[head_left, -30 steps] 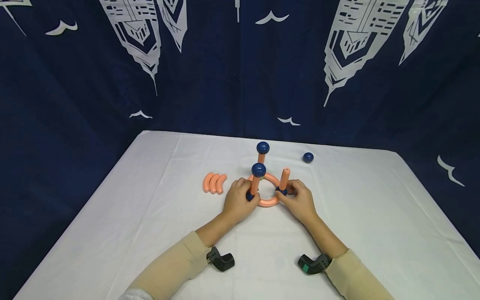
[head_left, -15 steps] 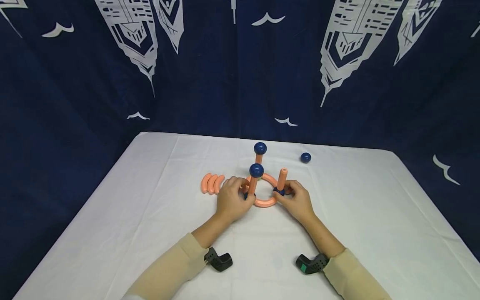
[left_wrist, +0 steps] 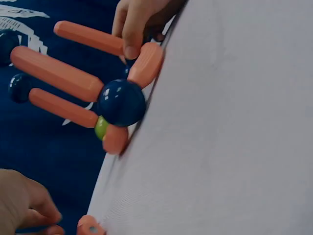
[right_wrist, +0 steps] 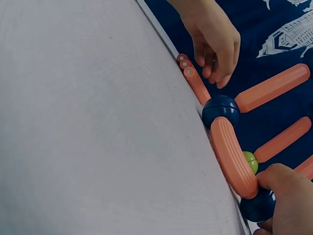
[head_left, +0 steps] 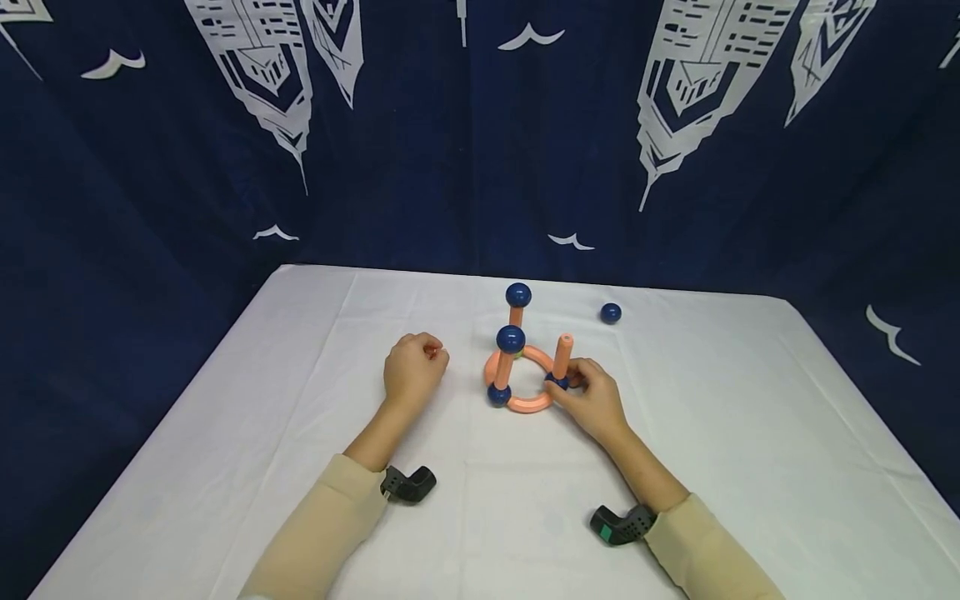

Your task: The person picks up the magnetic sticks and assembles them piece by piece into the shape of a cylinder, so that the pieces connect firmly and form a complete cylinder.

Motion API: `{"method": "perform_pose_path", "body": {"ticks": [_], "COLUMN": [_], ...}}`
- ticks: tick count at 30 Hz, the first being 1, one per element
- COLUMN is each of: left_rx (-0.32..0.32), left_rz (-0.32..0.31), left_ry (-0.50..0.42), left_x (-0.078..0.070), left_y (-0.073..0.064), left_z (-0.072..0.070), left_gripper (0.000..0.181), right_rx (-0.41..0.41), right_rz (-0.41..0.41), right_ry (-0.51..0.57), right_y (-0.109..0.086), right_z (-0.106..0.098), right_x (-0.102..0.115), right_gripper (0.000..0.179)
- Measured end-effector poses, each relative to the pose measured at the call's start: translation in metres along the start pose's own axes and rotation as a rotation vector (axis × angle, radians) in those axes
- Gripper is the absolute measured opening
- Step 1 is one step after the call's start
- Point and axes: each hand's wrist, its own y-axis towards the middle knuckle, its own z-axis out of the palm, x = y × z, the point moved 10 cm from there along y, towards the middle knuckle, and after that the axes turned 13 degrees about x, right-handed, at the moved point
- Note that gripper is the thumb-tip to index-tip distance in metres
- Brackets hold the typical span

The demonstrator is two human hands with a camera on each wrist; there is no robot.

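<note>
My right hand [head_left: 591, 402] pinches a blue ball [right_wrist: 255, 209] at the right of a toy frame. The frame is a ring of curved orange rods [head_left: 530, 405] joined by balls, one of them green [right_wrist: 251, 160]. Three straight orange rods [head_left: 504, 372] stand up from it. Two carry blue balls [head_left: 511, 338] on top, while the rod [head_left: 563, 354] beside my right hand has a bare end. Left of the frame, my left hand [head_left: 414, 369] hovers with loosely bent fingers holding nothing, over loose curved orange rods [right_wrist: 197, 85] that it hides in the head view.
A single blue ball [head_left: 611, 313] lies behind the frame to the right. Everything stands on a white-covered table [head_left: 720, 433]. A dark blue printed curtain [head_left: 420, 150] hangs behind its far edge.
My left hand has let go of the frame's left ball and moved left over the loose curved rods. My right hand keeps its pinch on the right-hand ball.
</note>
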Motion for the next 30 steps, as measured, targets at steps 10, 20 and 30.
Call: {"method": "perform_pose_path", "body": {"ticks": [10, 20, 30], "left_rx": [0.190, 0.203, 0.103], "left_rz": [-0.035, -0.050, 0.021], "left_ry": [0.179, 0.443, 0.367], "left_x": [0.002, -0.003, -0.013], "left_y": [0.005, 0.002, -0.002], "left_z": [0.012, 0.025, 0.018], "left_gripper": [0.018, 0.015, 0.019], "right_rx": [0.009, 0.015, 0.019], "right_rz": [0.026, 0.023, 0.035], "right_ry": [0.000, 0.001, 0.001], "right_y": [0.000, 0.001, -0.001], "right_z": [0.002, 0.001, 0.000], "right_x": [-0.001, 0.000, -0.001], "right_gripper": [0.034, 0.033, 0.033]}}
